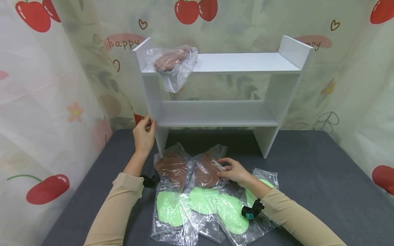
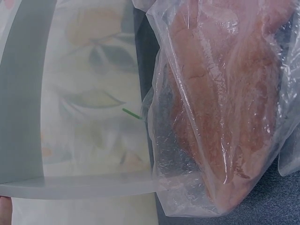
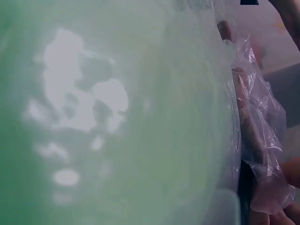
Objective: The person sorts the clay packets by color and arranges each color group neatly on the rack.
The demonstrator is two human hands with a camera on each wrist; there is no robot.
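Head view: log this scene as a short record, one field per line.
Furniture: white two-tier shelf unit standing on a dark grey table
Upper board: brown lump in a clear bag at the left end, bag hanging over the front edge
Table: two bagged brown lumps side by side; bagged light-green pieces mostly nearer the camera
Left hand: touching the left side panel
Right hand: holding the right-hand bagged brown lump
Backdrop: cherry-print cloth

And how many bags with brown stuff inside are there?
3: one bag on the top shelf, a second bag on the table, a third bag just right of that. More could be hidden.
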